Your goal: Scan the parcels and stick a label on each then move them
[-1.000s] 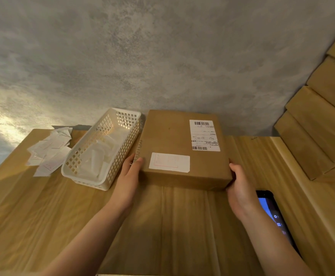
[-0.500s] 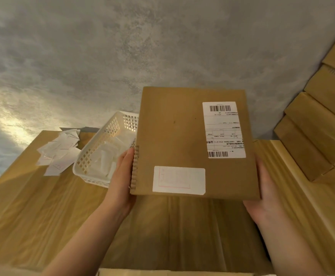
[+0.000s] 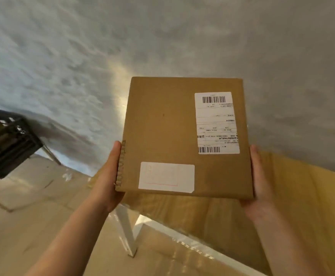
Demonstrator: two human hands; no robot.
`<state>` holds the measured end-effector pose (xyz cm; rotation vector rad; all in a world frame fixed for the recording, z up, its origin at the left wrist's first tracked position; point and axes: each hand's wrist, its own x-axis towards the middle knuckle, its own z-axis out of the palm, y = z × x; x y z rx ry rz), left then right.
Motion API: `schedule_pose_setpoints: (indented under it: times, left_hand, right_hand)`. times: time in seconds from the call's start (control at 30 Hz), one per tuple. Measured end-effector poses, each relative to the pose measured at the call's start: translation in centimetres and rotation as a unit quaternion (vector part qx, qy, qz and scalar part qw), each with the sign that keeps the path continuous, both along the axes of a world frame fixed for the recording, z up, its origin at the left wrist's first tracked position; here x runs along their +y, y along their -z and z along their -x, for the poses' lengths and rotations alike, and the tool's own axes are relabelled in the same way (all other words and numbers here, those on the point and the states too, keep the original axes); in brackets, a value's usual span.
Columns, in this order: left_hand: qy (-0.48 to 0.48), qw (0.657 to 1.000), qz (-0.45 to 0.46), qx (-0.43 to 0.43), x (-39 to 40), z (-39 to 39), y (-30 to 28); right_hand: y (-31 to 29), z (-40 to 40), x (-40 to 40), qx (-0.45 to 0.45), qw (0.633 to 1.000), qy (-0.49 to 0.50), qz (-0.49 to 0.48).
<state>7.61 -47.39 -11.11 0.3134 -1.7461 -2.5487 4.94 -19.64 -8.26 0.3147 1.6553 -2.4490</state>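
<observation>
A flat brown cardboard parcel [image 3: 166, 132] is held up in the air in front of me, its top face tilted toward the camera. It carries a white barcode shipping label [image 3: 216, 122] at the upper right and a plain white sticker [image 3: 166, 177] at the lower left. My left hand [image 3: 109, 176] grips the parcel's left edge, thumb along the corrugated side. My right hand [image 3: 259, 182] grips the right edge, fingers hidden beneath the box.
The wooden table [image 3: 294, 196] lies below and to the right, with a white leg [image 3: 126, 232] at its left end. A dark slatted crate [image 3: 7, 144] stands on the light floor [image 3: 23, 206] at the far left. A grey wall fills the background.
Both hands lifted the parcel off the table and carried it left, past the table's end. The view swung left; the white basket, paper slips and phone are out of sight.
</observation>
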Motion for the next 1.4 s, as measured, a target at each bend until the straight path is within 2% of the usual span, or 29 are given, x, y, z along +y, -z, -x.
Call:
schedule_pose_setpoints:
  times: [0.3,0.6,0.8,0.9,1.0,1.2,1.3,1.4]
  left_hand:
    - [-0.179,0.982,0.048,-0.026,-24.2,-11.0,3.0]
    - [-0.317,0.945,0.020,-0.078,-40.3,-15.5,7.0]
    - [-0.369,0.923,-0.005,-0.111,-51.0,-12.1,9.8]
    - [-0.408,0.903,-0.019,-0.132,-56.1,-9.3,10.8]
    - [-0.449,0.875,-0.062,-0.171,-61.1,-6.6,11.3]
    - [-0.477,0.852,-0.105,-0.188,-71.5,-1.8,14.0]
    - [-0.468,0.853,-0.082,-0.217,-77.5,1.1,15.9]
    - [-0.452,0.859,-0.011,-0.239,-83.7,4.1,17.1]
  right_hand:
    - [3.9,-0.6,-27.3,-0.015,0.979,-0.201,-0.026]
    - [8.5,1.1,-48.2,-0.034,0.939,-0.336,-0.059]
    - [11.0,7.8,-61.7,-0.017,0.909,-0.404,-0.101]
    - [11.7,11.8,-68.7,0.010,0.878,-0.452,-0.154]
    - [13.0,15.2,-75.1,0.017,0.858,-0.473,-0.200]
    - [14.6,21.1,-86.9,0.042,0.826,-0.502,-0.254]
    - [15.8,24.4,-92.8,0.035,0.812,-0.509,-0.282]
    - [16.9,27.7,-99.1,0.033,0.827,-0.492,-0.270]
